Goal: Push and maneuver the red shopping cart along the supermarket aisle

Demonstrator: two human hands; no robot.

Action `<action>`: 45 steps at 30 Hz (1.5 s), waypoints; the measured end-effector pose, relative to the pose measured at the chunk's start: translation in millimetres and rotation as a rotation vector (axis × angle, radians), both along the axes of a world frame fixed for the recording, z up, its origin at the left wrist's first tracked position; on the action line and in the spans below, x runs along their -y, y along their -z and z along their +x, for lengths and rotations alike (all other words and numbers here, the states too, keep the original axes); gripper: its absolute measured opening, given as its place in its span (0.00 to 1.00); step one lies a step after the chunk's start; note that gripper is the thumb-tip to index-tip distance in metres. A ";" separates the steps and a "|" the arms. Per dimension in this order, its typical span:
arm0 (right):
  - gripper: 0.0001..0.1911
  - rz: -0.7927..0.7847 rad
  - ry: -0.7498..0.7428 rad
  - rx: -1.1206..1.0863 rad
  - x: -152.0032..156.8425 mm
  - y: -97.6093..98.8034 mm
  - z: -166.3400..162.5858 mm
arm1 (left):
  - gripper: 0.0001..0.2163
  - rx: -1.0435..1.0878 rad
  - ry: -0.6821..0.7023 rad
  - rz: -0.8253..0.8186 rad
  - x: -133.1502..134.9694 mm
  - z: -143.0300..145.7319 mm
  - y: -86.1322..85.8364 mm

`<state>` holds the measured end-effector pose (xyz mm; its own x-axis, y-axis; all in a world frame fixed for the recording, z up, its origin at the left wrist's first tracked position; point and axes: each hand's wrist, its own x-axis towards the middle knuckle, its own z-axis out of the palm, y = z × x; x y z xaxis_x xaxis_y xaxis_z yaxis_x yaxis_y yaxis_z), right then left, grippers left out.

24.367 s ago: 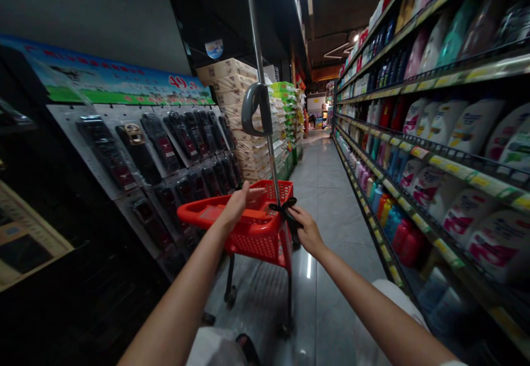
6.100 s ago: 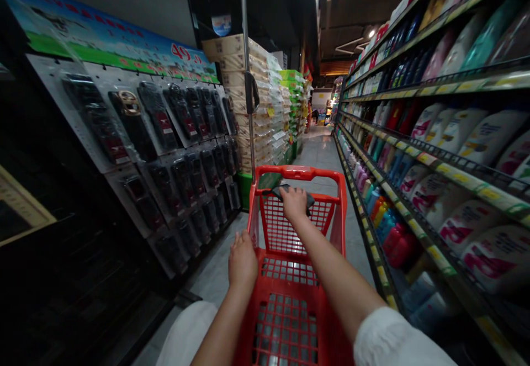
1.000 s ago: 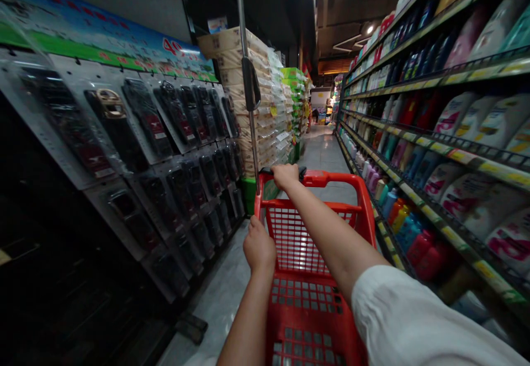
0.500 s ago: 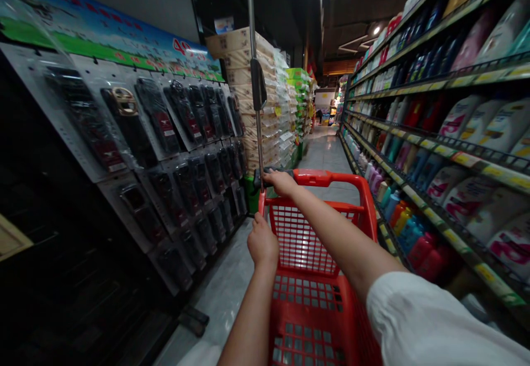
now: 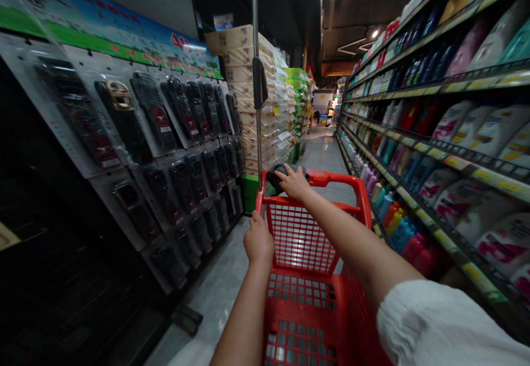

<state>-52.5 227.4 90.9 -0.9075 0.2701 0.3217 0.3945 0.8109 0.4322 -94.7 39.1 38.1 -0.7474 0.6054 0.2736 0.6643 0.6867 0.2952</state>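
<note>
A red plastic shopping cart (image 5: 300, 269) with a mesh basket stands in front of me. My left hand (image 5: 258, 237) is closed around its left side rail, near the corner. My right hand (image 5: 295, 183) lies over a dark grey cloth (image 5: 273, 178) on the left part of the red handlebar (image 5: 337, 178). The fingers of that hand bend over the cloth and hold it against the bar. Close to the same corner rises a thin metal pole (image 5: 255, 18) with a black grip (image 5: 260, 83). The inside of the cart shows only its grid.
Packaged belts (image 5: 155, 112) hang on a rack at the left under a blue banner. Stacked cartons (image 5: 238, 101) stand beyond it. Shelves of bottles (image 5: 451, 184) line the right side. A grey tiled aisle (image 5: 321, 145) runs ahead between them.
My right hand has slid rightward along the handlebar, away from the pole, with the cloth bunched beneath it. My left hand keeps its hold on the rail. The view has shifted slightly.
</note>
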 end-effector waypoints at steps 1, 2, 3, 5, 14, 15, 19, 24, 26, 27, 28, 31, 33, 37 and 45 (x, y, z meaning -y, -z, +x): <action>0.19 -0.001 -0.011 0.011 0.8 -1.8 4.7 | 0.18 0.004 0.002 0.004 0.6 -0.1 -0.5; 0.19 0.001 -0.034 0.025 0.7 -3.5 10.8 | 0.18 0.009 0.006 0.009 1.1 -0.2 -0.9; 0.19 0.005 -0.062 0.035 -0.5 -4.7 18.4 | 0.17 0.013 0.011 0.016 1.5 -0.4 -1.1; 0.19 0.005 -0.108 0.034 -6.6 -5.2 37.5 | 0.17 0.014 0.019 0.028 1.8 -0.9 -0.9; 0.28 -0.218 -0.181 0.056 -61.9 -20.4 126.4 | 0.16 0.012 0.018 0.022 0.0 -1.2 -1.8; 0.28 -0.263 -0.144 0.040 -63.8 -24.8 129.4 | 0.16 0.013 0.016 0.022 0.1 -0.9 -2.5; 0.29 -0.365 0.228 -0.282 -55.7 -34.7 120.6 | 0.16 0.016 0.021 0.037 1.0 -0.9 -4.2; 0.22 -0.438 0.470 -0.393 -33.0 -29.5 74.9 | 0.14 0.045 0.014 0.055 0.3 -2.2 -2.6; 0.19 -0.447 0.456 -0.389 -23.0 -29.8 49.8 | 0.13 0.049 0.007 0.065 -0.4 -2.2 -1.5; 0.19 -0.452 0.458 -0.386 -17.6 -30.9 36.6 | 0.14 0.046 0.004 0.068 -0.7 -2.0 -0.9; 0.18 -0.455 0.464 -0.381 -12.0 -32.3 23.1 | 0.14 0.044 0.001 0.068 -0.9 -1.9 -0.4; 0.18 -0.454 0.461 -0.338 4.6 -35.3 -15.1 | 0.16 0.032 -0.008 0.061 -1.0 -1.8 0.9; 0.18 -0.439 0.410 -0.311 13.7 -33.8 -36.0 | 0.17 0.032 -0.010 0.056 -0.9 -2.2 1.6; 0.23 -0.429 0.237 -0.284 25.6 -23.2 -59.5 | 0.17 0.041 -0.011 0.067 -1.0 -3.9 2.1; 0.31 -0.544 0.062 -0.227 40.4 -7.5 -45.5 | 0.15 0.098 -0.012 0.107 -0.6 -5.2 3.0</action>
